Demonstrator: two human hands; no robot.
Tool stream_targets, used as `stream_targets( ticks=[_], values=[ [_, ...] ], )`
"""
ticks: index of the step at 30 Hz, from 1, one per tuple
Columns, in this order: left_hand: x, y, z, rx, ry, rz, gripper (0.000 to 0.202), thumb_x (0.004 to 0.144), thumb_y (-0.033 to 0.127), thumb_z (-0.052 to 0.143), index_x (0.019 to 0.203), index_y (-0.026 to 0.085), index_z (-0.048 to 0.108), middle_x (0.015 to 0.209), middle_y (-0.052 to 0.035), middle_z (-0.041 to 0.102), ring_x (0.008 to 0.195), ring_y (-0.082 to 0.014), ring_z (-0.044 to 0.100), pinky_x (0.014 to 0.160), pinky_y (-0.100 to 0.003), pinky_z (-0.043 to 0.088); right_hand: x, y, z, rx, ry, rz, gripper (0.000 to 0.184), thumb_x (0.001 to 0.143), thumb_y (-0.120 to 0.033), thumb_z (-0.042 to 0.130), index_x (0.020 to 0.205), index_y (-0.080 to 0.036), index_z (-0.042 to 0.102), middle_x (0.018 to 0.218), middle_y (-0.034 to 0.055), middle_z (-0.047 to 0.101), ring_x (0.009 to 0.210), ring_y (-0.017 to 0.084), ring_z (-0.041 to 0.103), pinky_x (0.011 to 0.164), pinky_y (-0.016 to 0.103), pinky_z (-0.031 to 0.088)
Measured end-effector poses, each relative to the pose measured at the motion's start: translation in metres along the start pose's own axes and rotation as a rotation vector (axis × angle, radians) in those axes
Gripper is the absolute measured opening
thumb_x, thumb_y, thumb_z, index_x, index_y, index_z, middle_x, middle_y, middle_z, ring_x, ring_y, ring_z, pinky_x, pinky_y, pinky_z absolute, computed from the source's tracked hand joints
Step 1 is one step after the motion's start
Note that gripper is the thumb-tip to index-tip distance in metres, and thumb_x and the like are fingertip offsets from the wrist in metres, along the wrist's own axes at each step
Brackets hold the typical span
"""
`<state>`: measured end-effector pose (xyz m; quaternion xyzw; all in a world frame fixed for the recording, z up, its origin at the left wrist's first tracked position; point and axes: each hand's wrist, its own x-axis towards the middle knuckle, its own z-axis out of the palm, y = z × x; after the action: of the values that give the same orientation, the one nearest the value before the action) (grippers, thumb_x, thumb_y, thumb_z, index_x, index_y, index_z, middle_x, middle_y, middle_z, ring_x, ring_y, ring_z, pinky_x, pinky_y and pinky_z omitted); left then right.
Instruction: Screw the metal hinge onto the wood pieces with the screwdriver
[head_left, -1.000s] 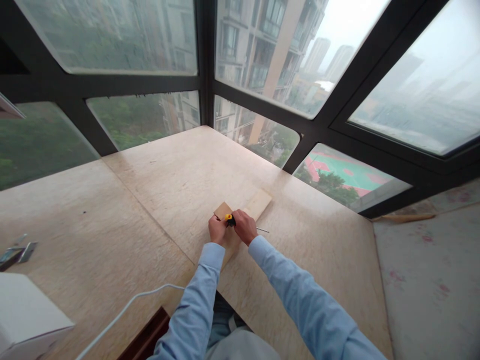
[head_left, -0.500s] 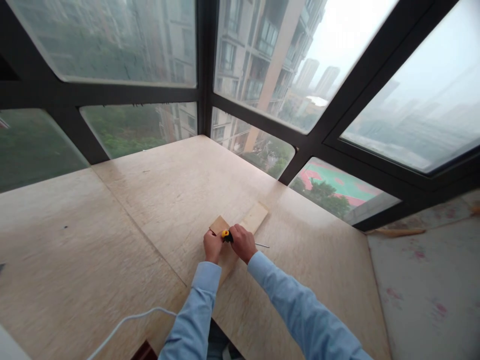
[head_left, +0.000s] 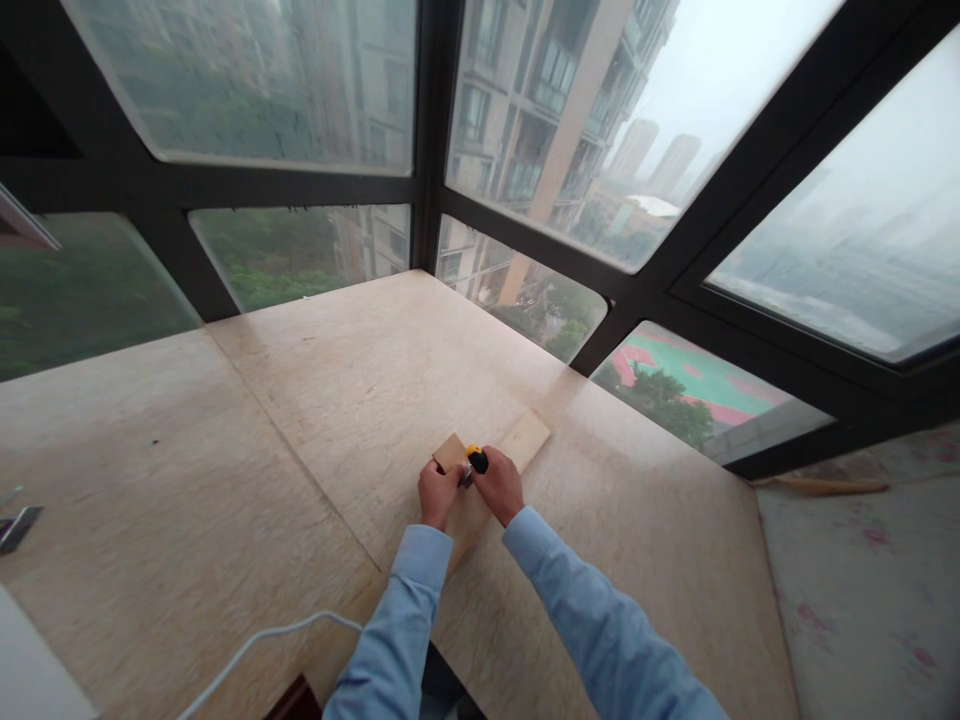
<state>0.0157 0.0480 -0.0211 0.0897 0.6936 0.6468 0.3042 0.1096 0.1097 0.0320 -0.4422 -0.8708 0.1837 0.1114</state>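
My left hand [head_left: 436, 492] is closed on a small square piece of wood [head_left: 449, 452], its fingers pressed against the near edge. Close beside it, my right hand [head_left: 501, 483] grips a screwdriver by its yellow-and-black handle [head_left: 476, 459]. A bit of metal shows between the two hands, too small to make out. Under both hands a long pale wooden board [head_left: 529, 437] lies slantwise on the stone-like surface [head_left: 360, 400], and my hands and forearms cover part of it.
A white cable [head_left: 277, 630] curves across the surface at lower left. A dark red object [head_left: 295, 700] stands at the bottom edge. A small dark and silvery item [head_left: 20, 529] lies far left. Windows with dark frames [head_left: 427, 130] border the surface; a patterned wall [head_left: 847, 590] is at right.
The screwdriver has turned in my right hand: its shaft pointed out to the right before and no longer shows there. The view has shifted slightly left.
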Motion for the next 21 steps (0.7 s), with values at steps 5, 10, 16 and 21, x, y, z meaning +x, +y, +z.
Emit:
stream_targets(
  ticks=[5,10,16,21],
  values=[
    [0.001,0.001,0.001,0.006,0.011,-0.013,0.023,0.054,0.014,0.078,0.076,0.011,0.072,0.069,-0.0084,0.072,0.068,-0.0223,0.068,0.054,-0.024,0.049,-0.003,0.003,0.001,0.021,-0.028,-0.088,0.005,0.087,-0.018,0.057,0.088,-0.021,0.06,0.096,0.0039,0.068,0.087,0.017,0.061,0.068,0.024,0.037],
    [0.0,0.001,-0.001,-0.001,0.007,0.004,0.024,0.055,0.017,0.078,0.077,0.009,0.072,0.071,-0.0097,0.073,0.069,-0.0226,0.068,0.054,-0.024,0.05,-0.006,0.007,0.0,0.043,-0.036,-0.134,0.007,0.089,-0.017,0.056,0.091,-0.022,0.061,0.097,0.004,0.068,0.093,0.018,0.061,0.073,0.023,0.038],
    [-0.003,0.003,-0.003,-0.007,0.002,0.015,0.028,0.055,0.021,0.079,0.08,0.009,0.073,0.075,-0.0106,0.073,0.07,-0.0224,0.068,0.058,-0.026,0.051,-0.002,0.007,-0.004,0.056,-0.028,-0.073,0.004,0.089,-0.022,0.057,0.089,-0.021,0.06,0.092,0.0033,0.07,0.085,0.017,0.062,0.069,0.023,0.039],
    [-0.003,0.004,-0.003,-0.016,-0.001,0.003,0.03,0.054,0.022,0.081,0.08,0.009,0.072,0.077,-0.0112,0.074,0.071,-0.0228,0.069,0.058,-0.026,0.051,-0.002,0.005,-0.009,0.022,-0.041,-0.017,0.016,0.088,-0.035,0.061,0.084,-0.02,0.061,0.09,0.0057,0.071,0.083,0.019,0.064,0.066,0.025,0.037]
  ],
)
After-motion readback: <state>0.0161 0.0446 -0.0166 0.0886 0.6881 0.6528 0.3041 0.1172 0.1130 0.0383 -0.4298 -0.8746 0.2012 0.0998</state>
